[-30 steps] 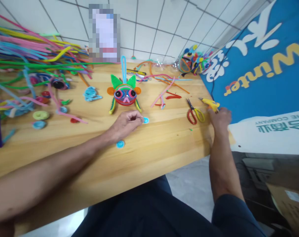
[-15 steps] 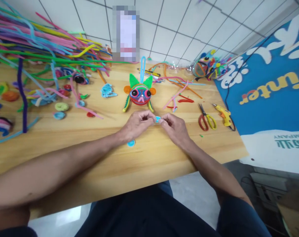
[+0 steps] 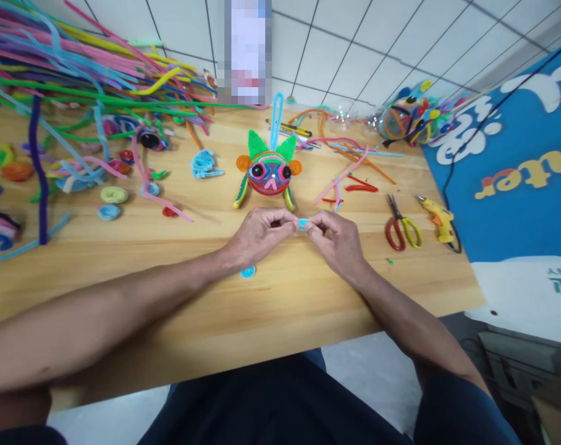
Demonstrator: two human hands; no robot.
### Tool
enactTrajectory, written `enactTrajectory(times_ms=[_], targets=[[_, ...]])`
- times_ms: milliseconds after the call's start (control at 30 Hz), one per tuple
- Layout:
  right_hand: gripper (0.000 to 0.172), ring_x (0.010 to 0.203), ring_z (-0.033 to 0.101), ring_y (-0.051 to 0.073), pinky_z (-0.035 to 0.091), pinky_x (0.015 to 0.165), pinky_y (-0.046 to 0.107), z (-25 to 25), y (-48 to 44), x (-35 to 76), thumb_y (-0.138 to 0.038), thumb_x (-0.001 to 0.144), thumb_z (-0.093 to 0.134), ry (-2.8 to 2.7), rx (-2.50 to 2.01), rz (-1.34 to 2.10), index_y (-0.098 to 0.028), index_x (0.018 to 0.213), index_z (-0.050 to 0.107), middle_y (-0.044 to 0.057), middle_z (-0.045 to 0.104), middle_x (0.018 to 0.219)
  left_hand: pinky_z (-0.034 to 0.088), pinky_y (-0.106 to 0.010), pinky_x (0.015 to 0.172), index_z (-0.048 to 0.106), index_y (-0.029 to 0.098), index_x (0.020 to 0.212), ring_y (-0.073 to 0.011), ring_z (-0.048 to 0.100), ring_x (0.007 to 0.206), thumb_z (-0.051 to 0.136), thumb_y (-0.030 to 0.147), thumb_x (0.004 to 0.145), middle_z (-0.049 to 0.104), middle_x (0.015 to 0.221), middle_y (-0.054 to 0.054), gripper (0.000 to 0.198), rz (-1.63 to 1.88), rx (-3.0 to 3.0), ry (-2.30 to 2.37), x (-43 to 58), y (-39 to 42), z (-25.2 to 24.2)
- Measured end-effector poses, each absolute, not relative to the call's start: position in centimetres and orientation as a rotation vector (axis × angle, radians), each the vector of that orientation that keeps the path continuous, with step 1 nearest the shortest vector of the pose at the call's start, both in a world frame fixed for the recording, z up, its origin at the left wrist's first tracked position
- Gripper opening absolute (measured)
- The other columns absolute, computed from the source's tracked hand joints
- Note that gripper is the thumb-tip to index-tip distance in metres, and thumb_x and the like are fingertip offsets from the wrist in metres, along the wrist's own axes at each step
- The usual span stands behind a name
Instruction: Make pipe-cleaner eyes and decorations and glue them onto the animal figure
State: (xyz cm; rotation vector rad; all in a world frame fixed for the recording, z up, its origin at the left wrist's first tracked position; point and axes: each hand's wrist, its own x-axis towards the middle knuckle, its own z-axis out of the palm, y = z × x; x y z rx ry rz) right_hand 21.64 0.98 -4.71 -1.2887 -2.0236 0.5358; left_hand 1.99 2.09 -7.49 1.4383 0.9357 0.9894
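Between the fingertips of my left hand [image 3: 264,233] and my right hand [image 3: 337,240] is a small light-blue coil of pipe cleaner [image 3: 303,224]. Both hands pinch it from opposite sides, so only a bit of it shows. A second flat blue coil [image 3: 248,271] lies on the table beside my left wrist. Just beyond my hands sits a colourful round ornament [image 3: 270,175] with green pointed ears, orange side discs, black eyes and a light-blue loop on top.
Scissors [image 3: 401,225] and a yellow glue gun [image 3: 438,217] lie to the right. Pipe cleaners [image 3: 99,74] pile up at the back left, with loose coils [image 3: 113,195] before them. Pipe cleaner pieces [image 3: 350,173] and finished ornaments [image 3: 414,120] are at the back right.
The view has shifted a little, so most things on the table appear farther right. My hands still pinch the blue coil, which now shows slightly less between the fingers.
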Motion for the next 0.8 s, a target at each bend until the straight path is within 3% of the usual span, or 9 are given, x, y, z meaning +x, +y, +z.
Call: enactTrajectory(times_ms=[800], targets=[[0.017, 0.061, 0.052, 0.012, 0.042, 0.061, 0.026, -5.9, 0.7, 21.9, -0.022, 0.089, 0.061, -1.924, -1.279, 0.647, -0.021, 0.072, 0.062, -0.003, 0.061, 0.065, 0.041, -0.023, 0.056, 0.074, 0.015, 0.080, -0.0095, 0.050, 0.059, 0.065, 0.029, 0.089, 0.064, 0.065, 0.001, 0.019, 0.993, 1.529, 0.995, 2.2, 1.4, -7.0]])
